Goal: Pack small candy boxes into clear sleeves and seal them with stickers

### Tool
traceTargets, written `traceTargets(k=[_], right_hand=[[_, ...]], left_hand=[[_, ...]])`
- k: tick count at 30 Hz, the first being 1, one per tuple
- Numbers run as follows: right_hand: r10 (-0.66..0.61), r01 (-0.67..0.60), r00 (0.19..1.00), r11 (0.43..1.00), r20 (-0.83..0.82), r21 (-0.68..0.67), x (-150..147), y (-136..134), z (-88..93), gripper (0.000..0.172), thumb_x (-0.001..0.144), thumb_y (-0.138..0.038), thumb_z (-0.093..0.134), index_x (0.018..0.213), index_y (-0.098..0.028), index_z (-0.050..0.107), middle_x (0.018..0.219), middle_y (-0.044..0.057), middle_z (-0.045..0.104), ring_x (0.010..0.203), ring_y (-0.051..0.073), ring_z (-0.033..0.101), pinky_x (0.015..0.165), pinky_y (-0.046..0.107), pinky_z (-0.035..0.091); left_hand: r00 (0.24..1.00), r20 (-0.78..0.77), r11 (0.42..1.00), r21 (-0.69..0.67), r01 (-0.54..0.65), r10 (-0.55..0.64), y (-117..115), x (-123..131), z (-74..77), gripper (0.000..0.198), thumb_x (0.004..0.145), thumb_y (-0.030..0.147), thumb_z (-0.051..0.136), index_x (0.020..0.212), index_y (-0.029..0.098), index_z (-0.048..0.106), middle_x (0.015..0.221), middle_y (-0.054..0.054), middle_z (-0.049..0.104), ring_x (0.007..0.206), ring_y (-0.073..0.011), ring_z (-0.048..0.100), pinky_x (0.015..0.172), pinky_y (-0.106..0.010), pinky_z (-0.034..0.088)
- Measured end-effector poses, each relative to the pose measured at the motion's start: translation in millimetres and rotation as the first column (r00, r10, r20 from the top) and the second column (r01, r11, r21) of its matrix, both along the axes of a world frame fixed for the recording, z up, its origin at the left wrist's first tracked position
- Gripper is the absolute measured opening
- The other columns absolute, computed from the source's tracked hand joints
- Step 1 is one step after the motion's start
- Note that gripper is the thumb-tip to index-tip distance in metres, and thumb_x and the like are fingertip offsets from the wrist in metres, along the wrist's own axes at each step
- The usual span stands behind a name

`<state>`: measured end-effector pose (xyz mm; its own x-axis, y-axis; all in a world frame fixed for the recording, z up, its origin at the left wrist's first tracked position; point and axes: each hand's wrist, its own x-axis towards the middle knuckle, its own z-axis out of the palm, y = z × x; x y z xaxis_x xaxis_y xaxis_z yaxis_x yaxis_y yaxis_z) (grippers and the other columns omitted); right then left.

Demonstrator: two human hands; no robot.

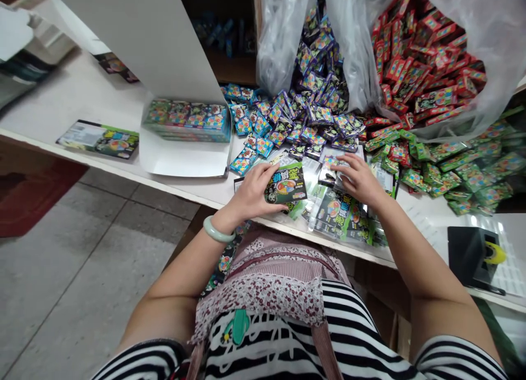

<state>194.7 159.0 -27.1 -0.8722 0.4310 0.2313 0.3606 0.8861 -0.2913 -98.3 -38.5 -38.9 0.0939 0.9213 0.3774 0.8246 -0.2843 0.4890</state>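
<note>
My left hand (255,193) is closed around the edge of a flat black-and-green printed pouch (287,183), thumb below and fingers above. My right hand (356,177) has its fingers apart, with the fingertips at a small dark purple candy box (327,171); whether the thumb touches it is hidden. Under and beside my hands lie more black-and-green pouches (345,216) in clear plastic. Just beyond are heaps of small candy boxes: blue ones (258,122) on the left, purple ones (318,114) in the middle and green ones (431,174) on the right.
An open white display carton (183,162) with rows of small boxes stands at left, beside another black pouch (98,139). Clear bags spill purple boxes and red boxes (427,62) at the back. A black tape dispenser (472,254) sits at right, near the table's front edge (189,196).
</note>
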Motion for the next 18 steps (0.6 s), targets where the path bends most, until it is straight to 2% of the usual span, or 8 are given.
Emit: traceTargets(k=[2,4,7,9,11,13,15,18], right_hand=[[-0.129,0.131,0.99,0.991,0.054,-0.038,-5,-5,-1.7,0.057,0.088,-0.042,0.066,0.142,-0.025,0.054,0.154,0.017,0.048,0.147,0.038,0.038,0.113,0.065,0.037],[-0.181,0.192,0.974,0.978,0.134,-0.078,-14,-7,-1.3,0.077,0.078,-0.049,0.077,0.146,-0.024,0.05,0.155,0.02,0.047,0.145,0.043,0.038,0.111,0.068,0.037],[-0.189,0.197,0.98,0.97,0.07,-0.143,-20,-9,8.3,0.067,0.077,-0.044,0.077,0.138,-0.021,0.058,0.142,0.019,0.058,0.133,0.04,0.052,0.108,0.063,0.042],[-0.145,0.128,0.986,0.974,-0.08,-0.187,-15,-15,22.8,0.064,0.078,-0.045,0.076,0.135,-0.022,0.06,0.138,0.017,0.06,0.13,0.037,0.055,0.109,0.059,0.043],[-0.014,-0.021,0.987,0.977,-0.162,-0.213,-5,-25,41.8,0.068,0.078,-0.049,0.077,0.138,-0.025,0.058,0.141,0.015,0.058,0.132,0.035,0.053,0.111,0.057,0.042],[0.147,-0.171,0.982,0.96,-0.12,-0.22,2,-38,60.8,0.068,0.08,-0.049,0.076,0.141,-0.028,0.056,0.145,0.014,0.056,0.134,0.035,0.052,0.111,0.056,0.042],[0.246,-0.244,0.969,0.948,-0.016,-0.207,4,-49,75.1,0.064,0.083,-0.044,0.075,0.142,-0.029,0.056,0.147,0.014,0.055,0.133,0.034,0.052,0.109,0.057,0.043],[0.239,-0.223,0.964,0.966,0.121,-0.128,-3,-60,83.5,0.062,0.083,-0.038,0.075,0.141,-0.027,0.057,0.145,0.015,0.056,0.129,0.036,0.054,0.106,0.059,0.045]], left_hand=[[1.0,-0.004,1.0,-0.021,0.007,-0.007,2,2,1.0,0.107,0.071,0.073,0.075,0.154,0.02,0.033,0.136,-0.019,0.049,0.128,-0.0381,0.051,0.11,-0.058,0.046],[1.0,-0.007,0.998,-0.054,0.021,-0.021,3,4,2.9,0.108,0.069,0.071,0.079,0.153,0.021,0.035,0.136,-0.018,0.05,0.127,-0.0384,0.052,0.109,-0.059,0.046],[0.999,-0.017,0.995,-0.093,0.033,-0.034,2,4,5.5,0.108,0.066,0.067,0.082,0.152,0.02,0.038,0.137,-0.018,0.051,0.128,-0.0396,0.051,0.111,-0.06,0.044],[0.999,-0.021,0.994,-0.107,0.025,-0.027,0,3,6.1,0.108,0.065,0.069,0.082,0.151,0.019,0.04,0.137,-0.019,0.05,0.128,-0.0401,0.051,0.111,-0.06,0.044],[0.999,-0.016,0.994,-0.11,0.026,-0.028,-2,2,6.0,0.109,0.065,0.072,0.08,0.15,0.018,0.04,0.136,-0.019,0.051,0.127,-0.0403,0.051,0.11,-0.06,0.044],[0.999,0.0,0.994,-0.099,0.046,-0.046,-2,3,5.8,0.11,0.065,0.075,0.078,0.151,0.018,0.04,0.135,-0.02,0.051,0.127,-0.0401,0.052,0.11,-0.06,0.044],[0.997,0.011,0.994,-0.079,0.075,-0.075,-1,6,6.1,0.11,0.067,0.076,0.076,0.151,0.017,0.038,0.136,-0.02,0.05,0.127,-0.0396,0.051,0.11,-0.06,0.044],[0.993,0.007,0.99,-0.074,0.118,-0.117,2,12,7.7,0.109,0.068,0.077,0.075,0.152,0.017,0.037,0.138,-0.02,0.049,0.13,-0.0392,0.05,0.112,-0.058,0.043]])
